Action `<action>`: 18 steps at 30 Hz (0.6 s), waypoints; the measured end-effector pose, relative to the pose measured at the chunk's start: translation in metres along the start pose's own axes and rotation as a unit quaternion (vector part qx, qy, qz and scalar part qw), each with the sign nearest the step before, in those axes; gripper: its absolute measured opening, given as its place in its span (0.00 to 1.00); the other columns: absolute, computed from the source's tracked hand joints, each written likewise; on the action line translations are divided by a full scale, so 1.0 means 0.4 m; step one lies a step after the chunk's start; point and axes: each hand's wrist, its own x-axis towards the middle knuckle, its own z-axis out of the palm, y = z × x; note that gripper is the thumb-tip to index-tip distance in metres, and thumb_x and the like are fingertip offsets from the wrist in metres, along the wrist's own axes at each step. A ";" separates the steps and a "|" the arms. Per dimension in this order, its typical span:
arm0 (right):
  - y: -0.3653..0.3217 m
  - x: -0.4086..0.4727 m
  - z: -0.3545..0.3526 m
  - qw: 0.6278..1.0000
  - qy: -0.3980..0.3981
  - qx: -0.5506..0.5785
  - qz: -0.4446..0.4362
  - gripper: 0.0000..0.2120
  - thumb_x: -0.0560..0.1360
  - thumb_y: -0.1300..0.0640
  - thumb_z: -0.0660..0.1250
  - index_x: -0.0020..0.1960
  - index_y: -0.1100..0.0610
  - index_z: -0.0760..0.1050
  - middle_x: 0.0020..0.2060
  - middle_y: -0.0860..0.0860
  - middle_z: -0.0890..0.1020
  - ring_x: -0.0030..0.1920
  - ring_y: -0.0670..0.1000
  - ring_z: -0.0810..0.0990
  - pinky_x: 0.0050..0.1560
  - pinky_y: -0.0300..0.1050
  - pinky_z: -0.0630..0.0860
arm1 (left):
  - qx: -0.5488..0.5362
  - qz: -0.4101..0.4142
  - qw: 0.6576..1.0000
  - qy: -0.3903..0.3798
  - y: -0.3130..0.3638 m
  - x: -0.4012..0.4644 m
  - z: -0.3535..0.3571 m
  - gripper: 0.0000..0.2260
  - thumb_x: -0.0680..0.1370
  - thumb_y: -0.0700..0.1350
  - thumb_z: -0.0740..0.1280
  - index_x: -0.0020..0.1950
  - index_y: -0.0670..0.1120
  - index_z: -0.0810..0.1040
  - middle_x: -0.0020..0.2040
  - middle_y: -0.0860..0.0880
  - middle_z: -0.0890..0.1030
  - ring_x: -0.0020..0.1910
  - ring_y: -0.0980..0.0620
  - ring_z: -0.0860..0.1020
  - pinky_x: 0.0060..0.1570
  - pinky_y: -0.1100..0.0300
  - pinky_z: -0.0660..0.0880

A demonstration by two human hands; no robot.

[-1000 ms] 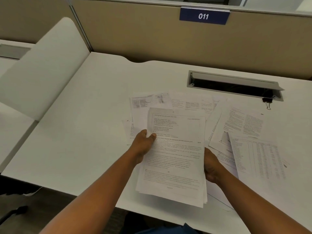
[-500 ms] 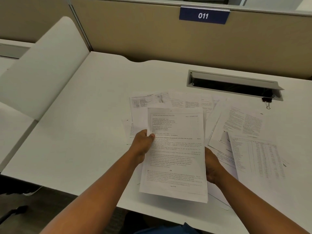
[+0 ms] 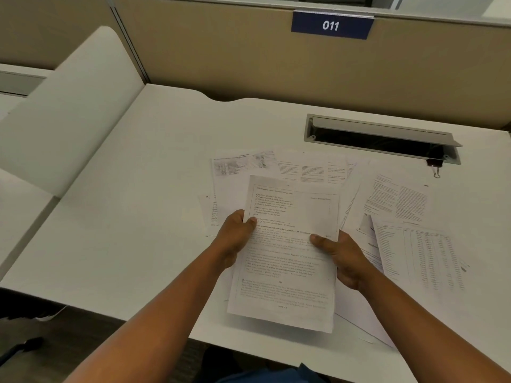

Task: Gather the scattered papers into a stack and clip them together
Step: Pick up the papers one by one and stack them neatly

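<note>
A small stack of printed papers (image 3: 287,261) is held above the white desk (image 3: 138,217) in front of me. My left hand (image 3: 235,239) grips its left edge, thumb on the top sheet. My right hand (image 3: 345,258) grips the right edge, thumb laid across the page. Several loose sheets (image 3: 304,170) lie fanned out on the desk behind the stack, and more sheets (image 3: 409,230) lie to its right, one with a table of numbers. A black binder clip (image 3: 435,165) lies at the far right, beside the cable tray.
A grey cable tray (image 3: 381,136) with its lid raised is set into the desk at the back right. A beige partition (image 3: 249,64) with a blue "011" label closes the back. A white side divider (image 3: 69,111) stands on the left.
The stack's sheets have been squared up, so the lower edges no longer fan out. My right thumb has come over the front of the top page.
</note>
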 end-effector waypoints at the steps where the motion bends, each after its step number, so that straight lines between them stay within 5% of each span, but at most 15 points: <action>1: -0.001 -0.001 -0.001 1.000 0.004 -0.009 -0.001 0.20 0.74 0.58 0.73 0.66 0.58 0.76 0.58 0.58 0.84 0.57 0.61 0.84 0.61 0.67 0.77 | -0.004 -0.006 1.000 -0.005 0.003 0.002 -0.002 0.10 0.85 0.51 0.59 0.57 0.47 0.76 0.57 0.49 0.82 0.55 0.48 0.80 0.59 0.47 0.78; 5: -0.008 -0.008 -0.003 0.999 -0.006 -0.026 -0.018 0.19 0.74 0.59 0.72 0.63 0.58 0.76 0.56 0.59 0.85 0.54 0.61 0.85 0.56 0.64 0.81 | -0.010 -0.026 1.000 -0.012 0.012 0.016 -0.008 0.13 0.85 0.54 0.57 0.51 0.47 0.75 0.55 0.48 0.81 0.55 0.48 0.78 0.60 0.46 0.74; 11: -0.010 -0.011 -0.011 1.000 -0.003 -0.029 -0.011 0.19 0.73 0.60 0.73 0.62 0.59 0.77 0.54 0.59 0.85 0.53 0.61 0.85 0.56 0.64 0.81 | -0.085 -0.055 0.993 -0.060 0.015 0.022 -0.014 0.10 0.84 0.51 0.61 0.57 0.46 0.77 0.56 0.46 0.84 0.55 0.44 0.82 0.65 0.42 0.75; 14: -0.024 -0.019 -0.020 0.999 -0.031 -0.034 0.007 0.16 0.72 0.62 0.74 0.60 0.59 0.79 0.50 0.57 0.87 0.50 0.58 0.87 0.52 0.56 0.83 | -0.234 -0.012 0.958 -0.166 0.029 0.042 -0.047 0.18 0.83 0.51 0.63 0.69 0.43 0.74 0.64 0.42 0.82 0.63 0.39 0.80 0.64 0.38 0.75; 18: -0.030 -0.023 -0.016 0.997 -0.070 -0.022 0.034 0.20 0.70 0.62 0.76 0.61 0.60 0.78 0.51 0.60 0.86 0.51 0.60 0.86 0.50 0.56 0.84 | -0.408 0.033 0.886 -0.220 0.053 0.064 -0.047 0.17 0.86 0.49 0.56 0.74 0.48 0.70 0.71 0.43 0.76 0.69 0.39 0.75 0.65 0.40 0.74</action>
